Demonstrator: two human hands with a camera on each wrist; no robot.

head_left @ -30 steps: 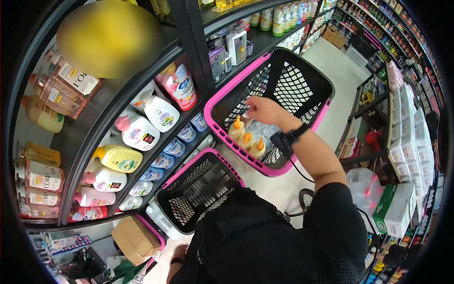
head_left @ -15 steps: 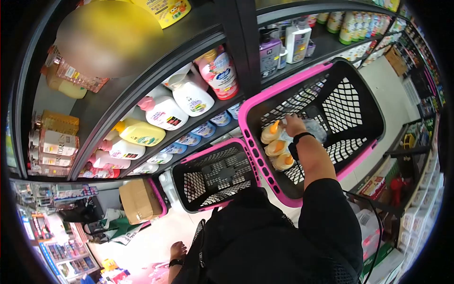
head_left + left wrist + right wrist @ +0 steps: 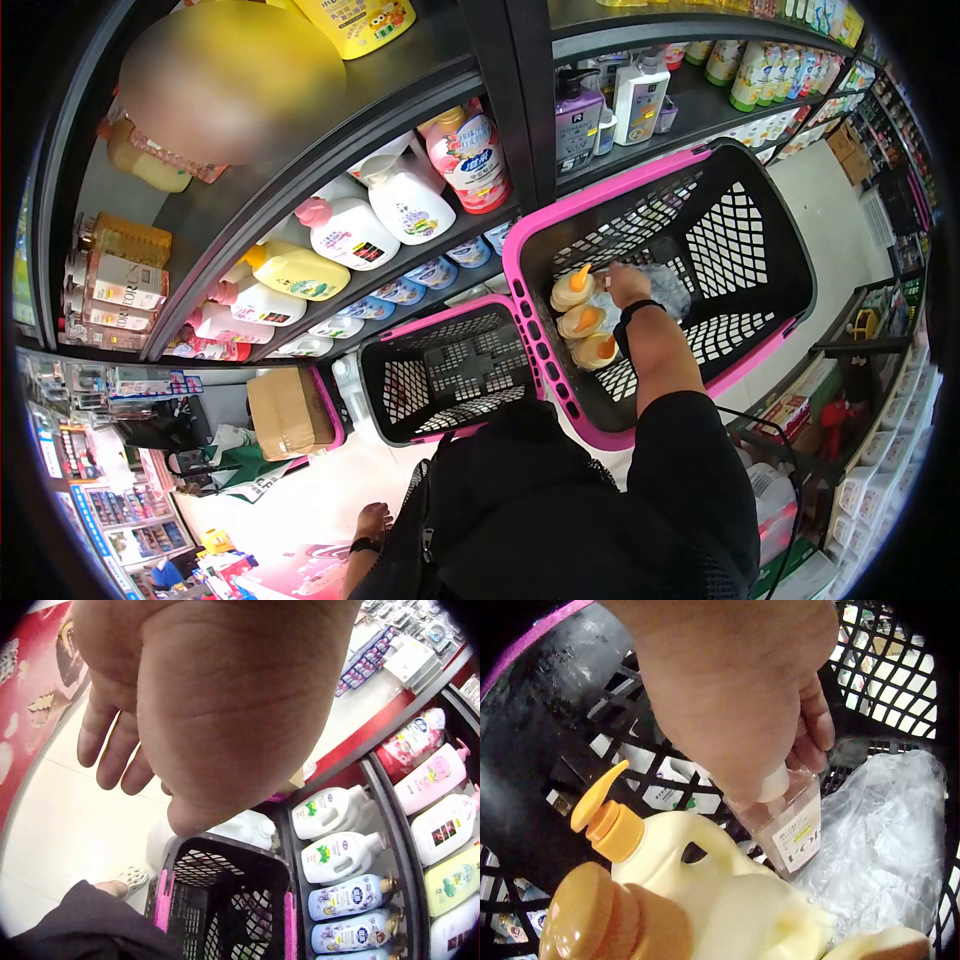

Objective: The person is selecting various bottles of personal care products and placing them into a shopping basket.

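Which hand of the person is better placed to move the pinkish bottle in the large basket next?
Probably the right hand: it is inside the large basket, fingers at the top of the pinkish bottle. The left hand hangs empty outside.

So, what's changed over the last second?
The right hand has gone deeper into the large basket and is now at the top of the pink bottle; whether its grip changed, I can't tell. The left hand has come out farther from the body. The orange-topped bottles and clear plastic stayed put.
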